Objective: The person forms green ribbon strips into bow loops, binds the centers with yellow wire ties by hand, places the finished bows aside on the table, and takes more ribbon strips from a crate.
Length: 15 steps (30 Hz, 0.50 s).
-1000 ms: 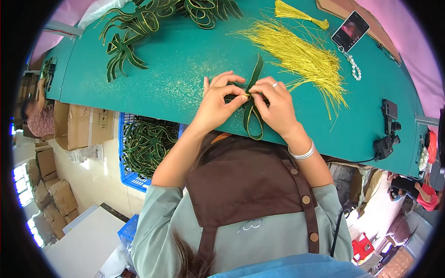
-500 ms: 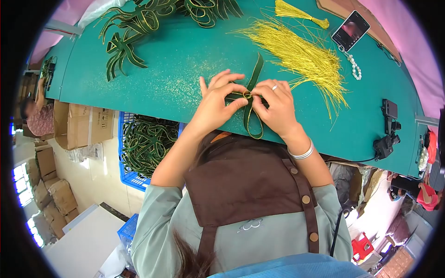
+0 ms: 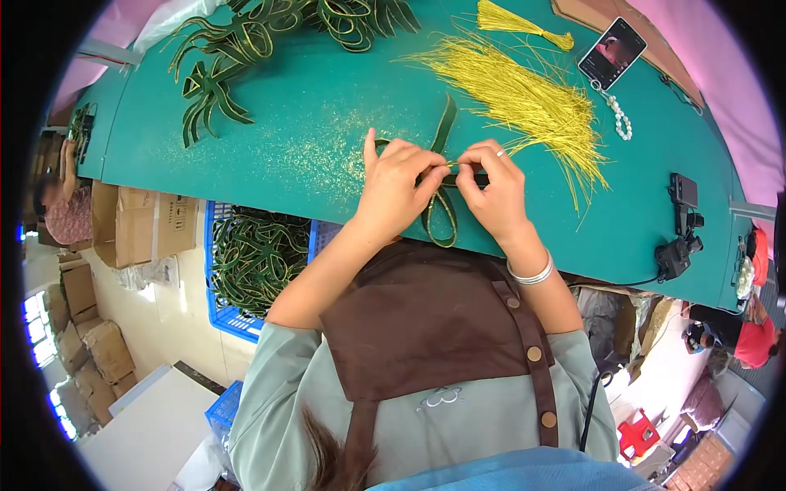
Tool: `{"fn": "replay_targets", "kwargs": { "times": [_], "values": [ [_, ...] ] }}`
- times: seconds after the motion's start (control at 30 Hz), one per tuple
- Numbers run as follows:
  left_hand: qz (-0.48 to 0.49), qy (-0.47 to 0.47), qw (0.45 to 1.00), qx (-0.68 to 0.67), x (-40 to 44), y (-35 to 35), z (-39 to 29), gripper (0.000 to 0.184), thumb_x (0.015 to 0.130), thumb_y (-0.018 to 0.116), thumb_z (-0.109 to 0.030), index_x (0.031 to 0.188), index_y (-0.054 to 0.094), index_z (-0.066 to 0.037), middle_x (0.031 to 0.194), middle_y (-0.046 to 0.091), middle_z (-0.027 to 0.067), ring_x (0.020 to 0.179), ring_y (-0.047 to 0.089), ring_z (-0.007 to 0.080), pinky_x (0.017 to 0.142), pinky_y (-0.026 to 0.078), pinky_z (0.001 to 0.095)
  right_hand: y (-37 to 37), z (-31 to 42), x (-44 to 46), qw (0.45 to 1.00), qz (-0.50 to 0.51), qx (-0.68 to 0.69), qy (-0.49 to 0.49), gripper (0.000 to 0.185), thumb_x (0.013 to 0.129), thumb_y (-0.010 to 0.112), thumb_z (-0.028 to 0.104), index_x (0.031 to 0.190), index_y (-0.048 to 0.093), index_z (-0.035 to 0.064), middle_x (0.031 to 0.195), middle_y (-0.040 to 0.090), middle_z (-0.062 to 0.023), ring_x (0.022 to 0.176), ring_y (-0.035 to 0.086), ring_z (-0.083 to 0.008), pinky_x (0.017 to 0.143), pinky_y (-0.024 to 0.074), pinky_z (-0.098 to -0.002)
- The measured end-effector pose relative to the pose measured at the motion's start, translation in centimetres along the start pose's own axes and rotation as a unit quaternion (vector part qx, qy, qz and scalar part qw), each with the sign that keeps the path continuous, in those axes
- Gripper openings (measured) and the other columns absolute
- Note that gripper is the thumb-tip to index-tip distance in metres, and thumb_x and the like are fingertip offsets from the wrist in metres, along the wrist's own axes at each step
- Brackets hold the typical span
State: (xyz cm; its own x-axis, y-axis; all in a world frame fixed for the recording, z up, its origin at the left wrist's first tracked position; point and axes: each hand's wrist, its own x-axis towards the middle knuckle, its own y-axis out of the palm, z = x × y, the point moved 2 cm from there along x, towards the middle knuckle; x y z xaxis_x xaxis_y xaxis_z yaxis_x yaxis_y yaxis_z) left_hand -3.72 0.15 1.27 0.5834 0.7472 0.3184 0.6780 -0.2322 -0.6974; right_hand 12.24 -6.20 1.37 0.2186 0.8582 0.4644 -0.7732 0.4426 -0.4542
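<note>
A dark green ribbon bow with gold edges, its tail [image 3: 444,124] pointing away from me, lies between my hands just above the table's near edge. My left hand [image 3: 395,186] pinches at the bow's middle, thumb and index finger together and little finger raised. My right hand [image 3: 496,195], with a ring and bracelets, is closed in a pinch just right of the middle. A short bit of thin gold tie shows between the two sets of fingertips. The bow's centre is mostly hidden by the fingers. Beyond my right hand lies a loose pile of gold ties [image 3: 532,98].
Finished-looking green bows [image 3: 262,37] are heaped at the back left. A tied gold bundle [image 3: 524,26], a phone [image 3: 612,53] and a black device [image 3: 675,258] lie on the right. Below the table, a blue crate [image 3: 233,322] holds many bows beside a cardboard box [image 3: 172,225]. Other people are at both sides.
My right hand has moved slightly right, away from my left fingertips, with gold tie now stretched between them. The gold loop seen at the bow's middle no longer shows.
</note>
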Motion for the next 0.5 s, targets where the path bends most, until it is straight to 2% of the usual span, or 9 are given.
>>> {"fn": "replay_targets", "kwargs": {
  "times": [0.07,0.1,0.17,0.2,0.27,0.37,0.43,0.47,0.5],
  "values": [
    [-0.015,0.016,0.999,0.035,-0.1,-0.1,0.2,0.005,0.088,0.075,-0.018,0.092,0.075,-0.015,0.078,0.067,-0.0022,0.084,0.061,0.0165,0.113,0.026,0.0560,0.1,-0.2,-0.2,1.000,0.003,0.001,0.002,0.013,0.080,0.067,-0.008,0.089,0.064,0.0008,0.085,0.064,-0.0093,0.071,0.063,-0.0180,0.063,0.0521,-0.0284],
    [-0.014,0.015,0.999,0.036,-0.1,0.0,0.3,0.005,0.088,0.075,-0.018,0.092,0.075,-0.015,0.078,0.067,-0.0022,0.084,0.061,0.0165,0.113,0.026,0.0560,0.2,-0.2,-0.3,1.000,0.011,-0.001,0.007,0.013,0.080,0.067,-0.008,0.089,0.063,0.0006,0.085,0.064,-0.0092,0.071,0.063,-0.0180,0.064,0.0523,-0.0286],
    [-0.056,0.052,0.996,0.050,-0.2,0.1,0.5,0.003,0.087,0.076,-0.018,0.090,0.076,-0.016,0.071,0.065,-0.0035,0.078,0.058,0.0155,0.108,0.032,0.0498,0.4,-0.3,-0.2,1.000,0.019,-0.002,0.012,0.012,0.080,0.067,-0.008,0.089,0.063,0.0005,0.084,0.064,-0.0091,0.071,0.063,-0.0181,0.065,0.0525,-0.0289],
    [-0.055,0.052,0.996,0.050,-0.3,0.1,0.6,0.003,0.087,0.076,-0.018,0.090,0.076,-0.016,0.071,0.065,-0.0035,0.078,0.058,0.0155,0.108,0.032,0.0498,0.4,-0.2,-0.2,1.000,0.024,-0.004,0.017,0.012,0.081,0.066,-0.008,0.089,0.062,0.0005,0.084,0.064,-0.0090,0.071,0.063,-0.0183,0.065,0.0527,-0.0291],
    [-0.046,0.034,0.998,0.028,-0.3,-0.3,0.9,0.005,0.086,0.076,-0.021,0.089,0.076,-0.016,0.082,0.072,-0.0016,0.087,0.063,0.0199,0.110,0.031,0.0541,0.4,-0.4,-0.2,0.999,0.029,-0.007,0.023,0.012,0.081,0.066,-0.008,0.089,0.062,0.0005,0.084,0.064,-0.0089,0.071,0.063,-0.0186,0.066,0.0529,-0.0292],
    [-0.040,0.042,0.998,0.036,-0.5,-0.6,1.6,0.005,0.086,0.076,-0.020,0.090,0.076,-0.016,0.082,0.072,-0.0017,0.088,0.063,0.0199,0.111,0.033,0.0527,0.3,-1.1,-0.3,0.999,0.027,0.009,0.026,0.014,0.081,0.066,-0.008,0.092,0.063,0.0010,0.088,0.065,-0.0099,0.073,0.064,-0.0200,0.068,0.0532,-0.0288],
    [-0.043,0.048,0.997,0.041,-0.5,-0.5,1.6,0.005,0.086,0.076,-0.019,0.090,0.076,-0.016,0.082,0.072,-0.0018,0.088,0.063,0.0200,0.111,0.033,0.0530,-0.1,-1.0,-0.1,0.999,0.027,-0.001,0.022,0.016,0.081,0.067,-0.006,0.095,0.065,0.0017,0.096,0.068,-0.0107,0.083,0.065,-0.0218,0.076,0.0539,-0.0316],
    [-0.046,0.054,0.996,0.045,-0.4,-0.6,1.6,0.005,0.086,0.076,-0.019,0.090,0.076,-0.016,0.082,0.071,-0.0019,0.088,0.063,0.0200,0.111,0.033,0.0534,-0.4,-0.5,0.1,0.999,0.027,-0.001,0.021,0.016,0.081,0.067,-0.006,0.095,0.065,0.0017,0.096,0.068,-0.0107,0.083,0.065,-0.0218,0.076,0.0539,-0.0316],
    [-0.046,0.055,0.996,0.045,-0.4,-0.6,1.6,0.005,0.086,0.076,-0.019,0.090,0.076,-0.016,0.082,0.071,-0.0019,0.088,0.063,0.0200,0.111,0.033,0.0534,-0.9,0.7,0.5,0.999,0.039,-0.025,0.004,0.017,0.082,0.068,-0.003,0.097,0.067,0.0025,0.100,0.069,-0.0109,0.088,0.065,-0.0233,0.083,0.0523,-0.0347]
  ]
}}
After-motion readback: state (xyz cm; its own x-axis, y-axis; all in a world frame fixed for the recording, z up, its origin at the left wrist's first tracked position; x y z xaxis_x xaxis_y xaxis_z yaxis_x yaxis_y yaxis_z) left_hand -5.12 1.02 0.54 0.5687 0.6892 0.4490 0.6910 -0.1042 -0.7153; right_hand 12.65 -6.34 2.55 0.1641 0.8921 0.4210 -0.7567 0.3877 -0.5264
